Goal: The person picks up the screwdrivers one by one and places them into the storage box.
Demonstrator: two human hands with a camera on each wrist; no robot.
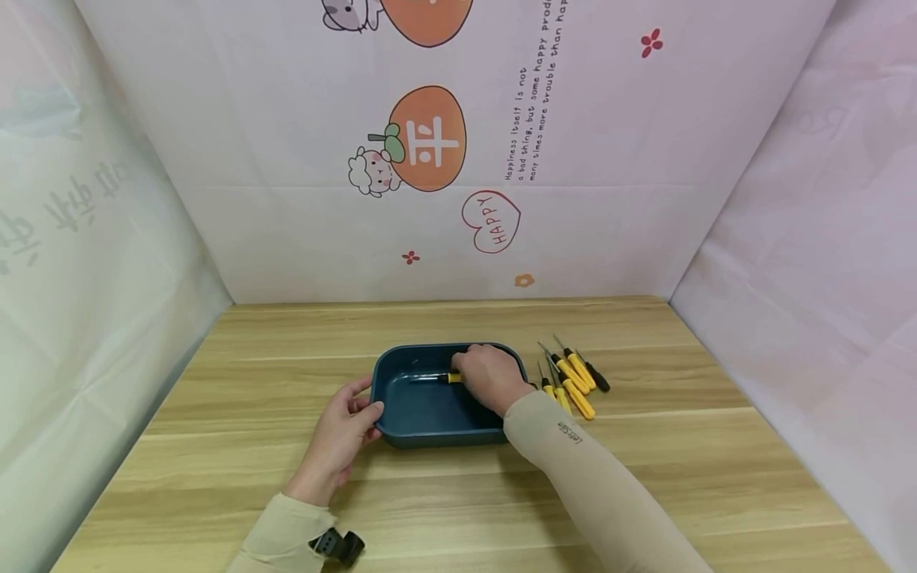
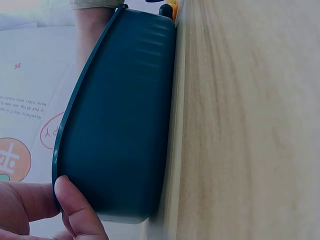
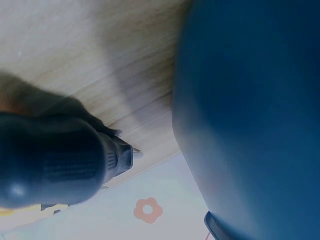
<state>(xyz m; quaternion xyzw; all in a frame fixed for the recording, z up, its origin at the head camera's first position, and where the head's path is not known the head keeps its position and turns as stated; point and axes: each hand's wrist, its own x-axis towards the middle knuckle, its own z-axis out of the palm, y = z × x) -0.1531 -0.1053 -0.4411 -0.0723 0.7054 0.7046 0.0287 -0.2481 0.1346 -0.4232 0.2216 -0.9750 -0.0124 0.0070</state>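
Note:
A dark blue rectangular bin (image 1: pixel 438 436) stands on the wooden table. My left hand (image 1: pixel 345 426) pinches its left rim, with the thumb over the edge; the left wrist view shows the thumb and fingers on the rim of the bin (image 2: pixel 117 115). Inside the bin, my right hand (image 1: pixel 490 374) holds a screwdriver (image 1: pixel 453 378) by its yellow and black handle. The metal shaft points left, low over the bin floor. Most of the handle is hidden under the hand. The right wrist view shows only the outer wall of the bin (image 3: pixel 240 125), not the hand.
Several yellow-handled screwdrivers (image 1: pixel 579 398) lie loosely bunched just right of the bin, with a black-handled one (image 1: pixel 598 377) at the far side. A black handle end (image 3: pixel 50 160) looms close in the right wrist view. A printed white cloth (image 1: pixel 595 231) stands behind the table (image 1: pixel 286 342).

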